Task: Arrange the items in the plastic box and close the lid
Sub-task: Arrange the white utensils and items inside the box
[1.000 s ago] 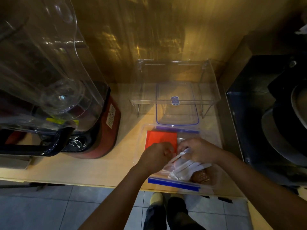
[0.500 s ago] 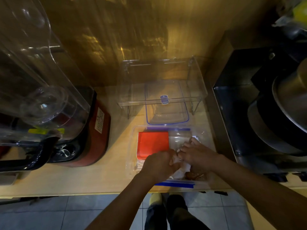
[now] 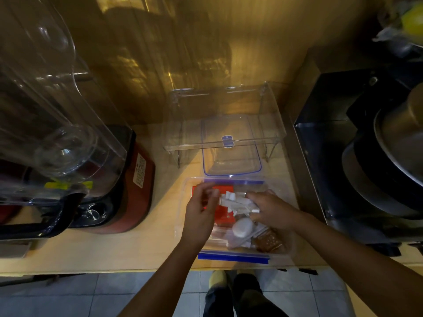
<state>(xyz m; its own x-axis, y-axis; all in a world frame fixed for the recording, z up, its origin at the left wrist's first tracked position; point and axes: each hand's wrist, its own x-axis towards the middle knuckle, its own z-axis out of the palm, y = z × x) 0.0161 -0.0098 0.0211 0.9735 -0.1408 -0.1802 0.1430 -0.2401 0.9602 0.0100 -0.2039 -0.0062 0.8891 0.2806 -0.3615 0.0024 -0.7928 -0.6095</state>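
Both my hands were down in the open plastic box (image 3: 229, 257) at the desk's (image 3: 114, 252) near edge.

My right hand (image 3: 272, 210) pinched the white sachets (image 3: 238, 202), their long axis running left to right toward my left hand (image 3: 201, 216), whose fingers were loosely spread just beside them. The lid (image 3: 231, 154) lay straight beyond the box, off, nearer my right.

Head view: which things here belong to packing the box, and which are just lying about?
Part of the job: plastic box, its lid, red packet, white sachets, white bottle, left hand, right hand.

Lying about: blender, clear rack, pots.
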